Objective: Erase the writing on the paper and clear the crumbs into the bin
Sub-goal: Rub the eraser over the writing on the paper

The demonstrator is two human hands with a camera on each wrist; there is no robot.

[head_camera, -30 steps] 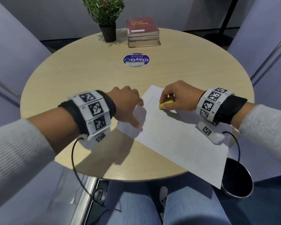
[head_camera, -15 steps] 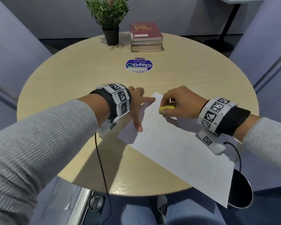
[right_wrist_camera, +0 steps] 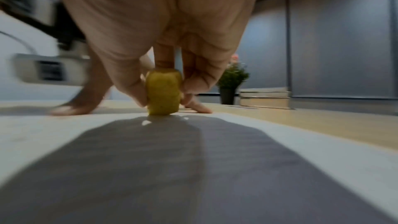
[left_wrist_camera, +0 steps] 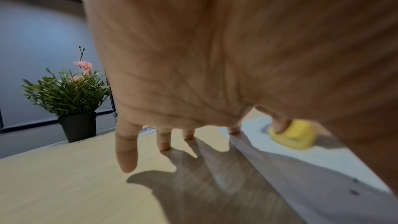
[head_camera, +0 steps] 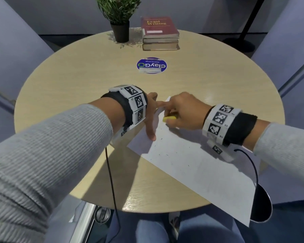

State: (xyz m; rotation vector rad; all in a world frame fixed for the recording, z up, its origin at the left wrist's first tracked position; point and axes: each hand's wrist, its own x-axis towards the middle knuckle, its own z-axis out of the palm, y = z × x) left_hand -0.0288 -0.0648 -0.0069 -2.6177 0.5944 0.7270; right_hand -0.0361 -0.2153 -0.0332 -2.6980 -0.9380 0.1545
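A white sheet of paper (head_camera: pixel 197 163) lies slanted on the round wooden table (head_camera: pixel 77 81), its near corner hanging over the edge above a dark bin (head_camera: pixel 261 206). Small dark eraser crumbs (head_camera: pixel 168 154) dot the sheet. My right hand (head_camera: pixel 181 111) pinches a yellow eraser (head_camera: pixel 169 118) (right_wrist_camera: pixel 163 94) (left_wrist_camera: pixel 293 134) and presses it on the paper's far corner. My left hand (head_camera: pixel 150 118) lies flat with fingers spread (left_wrist_camera: pixel 127 149), thumb and forefinger pressing the paper's left edge. No writing is legible under the hands.
A potted plant (head_camera: pixel 118 18) and a stack of books (head_camera: pixel 159 34) stand at the table's far edge. A round blue sticker (head_camera: pixel 151 65) is at mid-table. A cable (head_camera: pixel 111 181) hangs from my left wrist over the near edge. My knees (head_camera: pixel 165 228) are under the table.
My left hand slid right onto the paper's left edge and flattened, fingers spreading. My right hand kept the eraser at the far corner, shifting slightly. The head view tilted closer.
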